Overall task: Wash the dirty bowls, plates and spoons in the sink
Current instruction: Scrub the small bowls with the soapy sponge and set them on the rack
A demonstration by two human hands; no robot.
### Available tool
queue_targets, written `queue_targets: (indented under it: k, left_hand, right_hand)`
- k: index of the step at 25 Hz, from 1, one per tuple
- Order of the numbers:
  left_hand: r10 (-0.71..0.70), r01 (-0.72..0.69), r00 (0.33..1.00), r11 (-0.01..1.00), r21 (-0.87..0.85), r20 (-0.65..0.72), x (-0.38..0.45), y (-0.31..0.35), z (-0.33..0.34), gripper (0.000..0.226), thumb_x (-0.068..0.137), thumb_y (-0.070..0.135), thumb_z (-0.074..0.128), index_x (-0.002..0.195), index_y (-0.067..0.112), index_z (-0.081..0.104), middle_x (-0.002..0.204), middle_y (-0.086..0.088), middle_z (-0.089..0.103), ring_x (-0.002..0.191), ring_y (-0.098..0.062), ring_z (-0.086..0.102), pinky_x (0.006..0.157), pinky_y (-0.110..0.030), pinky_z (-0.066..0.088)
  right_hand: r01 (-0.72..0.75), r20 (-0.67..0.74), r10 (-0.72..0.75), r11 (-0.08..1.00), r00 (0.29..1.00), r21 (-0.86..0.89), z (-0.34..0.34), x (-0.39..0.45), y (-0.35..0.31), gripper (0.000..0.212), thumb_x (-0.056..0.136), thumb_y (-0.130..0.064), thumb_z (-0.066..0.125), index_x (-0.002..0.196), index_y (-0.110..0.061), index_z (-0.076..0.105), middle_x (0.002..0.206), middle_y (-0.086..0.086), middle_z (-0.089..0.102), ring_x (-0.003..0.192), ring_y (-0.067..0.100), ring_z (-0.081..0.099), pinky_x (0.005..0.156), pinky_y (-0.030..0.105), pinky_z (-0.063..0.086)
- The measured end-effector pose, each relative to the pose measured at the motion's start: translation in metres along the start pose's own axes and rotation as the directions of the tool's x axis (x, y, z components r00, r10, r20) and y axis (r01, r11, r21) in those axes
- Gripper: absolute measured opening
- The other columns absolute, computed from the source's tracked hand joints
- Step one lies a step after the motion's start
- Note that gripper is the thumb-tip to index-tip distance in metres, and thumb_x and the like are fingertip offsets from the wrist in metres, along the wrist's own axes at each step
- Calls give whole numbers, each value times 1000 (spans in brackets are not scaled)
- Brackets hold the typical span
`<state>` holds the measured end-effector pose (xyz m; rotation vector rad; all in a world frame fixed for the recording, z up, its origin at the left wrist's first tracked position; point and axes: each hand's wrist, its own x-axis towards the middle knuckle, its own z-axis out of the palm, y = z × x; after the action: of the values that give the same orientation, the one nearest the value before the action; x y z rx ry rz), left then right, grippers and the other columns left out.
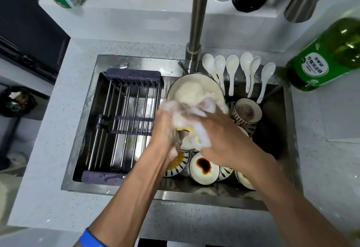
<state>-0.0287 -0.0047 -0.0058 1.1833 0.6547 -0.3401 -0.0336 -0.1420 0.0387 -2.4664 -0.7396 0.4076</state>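
Hands' fingers gripping sudsy sponge (191,130) and bowl (194,91), green bottle (323,57) label unreadable

Rack (124,122) left of bowls (202,167)

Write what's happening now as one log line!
step: soaping | both hands: on sudsy sponge | bowl: foamy | spoons: on sink edge

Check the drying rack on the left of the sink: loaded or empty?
Empty. The drying rack shows only bare bars, with the sink bottom visible between them. The white spoons lean on the back edge instead.
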Motion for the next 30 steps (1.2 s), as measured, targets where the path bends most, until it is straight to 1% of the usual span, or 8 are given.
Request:
queue_targets:
  k: [2, 5, 7, 11, 13, 21, 25, 30]
  left_hand:
    - [94, -93, 995, 995, 40, -16, 0, -10, -1, 38, 83, 17, 50, 116, 7, 64, 101, -12, 69, 71, -15, 66, 56, -24, 53]
    - [251, -251, 968, 960, 123, 20, -7, -15, -5, 51, 86, 11, 51, 130, 35, 63, 130, -6, 65, 114, -13, 63, 96, -38, 54]
    - [246, -226, 962, 961, 159, -122, -4, -17, -10, 40, 95, 13, 52, 125, 37, 64, 122, 4, 66, 105, -4, 63, 78, -15, 52]
    - [96, -68, 962, 991, 116, -256, -2, -16, -22, 34, 97, 14, 47, 127, 13, 63, 115, -16, 68, 91, -33, 67, 60, -24, 50]
    - [135, -92, 954, 981, 169, -269, -3, -13, -34, 38, 98, 15, 49, 133, 24, 59, 125, -4, 64, 96, -16, 67, 61, -15, 52]
    - [3, -33, 912, 997, -65, -411, 29, -2, -79, 29, 95, 11, 43, 120, 10, 57, 105, -11, 67, 85, -24, 69, 55, -32, 58]
    - [-121, 122, 865, 992, -30, -488, 82, -4, -132, 47, 92, -2, 34, 136, 9, 43, 128, -19, 53, 102, -42, 65, 52, -33, 60]
    - [-59, 159, 828, 978, 133, -557, 131, -1, -187, 40, 102, 7, 34, 141, 18, 39, 137, -22, 47, 107, -48, 64, 43, -28, 56]
  right_hand:
    - [-189, -31, 209, 931, 977, 313, 7, 9, -1, 59, 77, -2, 59, 126, -25, 40, 119, 5, 45, 111, 24, 45, 83, 30, 40]
    - [-203, -212, 181, 976, 960, -83, 23, 21, 0, 54, 65, -7, 82, 114, -11, 60, 111, 12, 59, 97, 35, 58, 67, 34, 50]
    - [-118, -109, 87, 937, 990, -330, 38, 26, 7, 40, 65, -12, 84, 101, -14, 69, 103, 6, 64, 88, 32, 61, 59, 31, 46]
    - [-172, -127, 161, 982, 979, -80, 52, 43, 1, 21, 74, -8, 72, 92, -18, 70, 95, 1, 65, 83, 18, 57, 66, 24, 38]
    - [-139, -59, 131, 975, 990, -172, 59, 47, -10, 27, 74, -5, 71, 99, -17, 71, 101, 4, 67, 89, 25, 60, 71, 31, 47]
    - [-315, 0, 351, 839, 936, 443, 74, 81, -46, 43, 74, 7, 60, 108, -15, 73, 103, -5, 69, 91, 13, 64, 79, 26, 55]
    - [-400, -122, 660, 580, 741, 710, 77, 68, -30, 39, 80, 11, 58, 104, -16, 74, 80, -10, 69, 58, -6, 59, 48, 6, 42]
    - [-502, -16, 836, 344, 548, 794, 94, 38, 6, 37, 81, 6, 64, 101, -25, 69, 85, -16, 67, 70, -12, 61, 52, 3, 42]
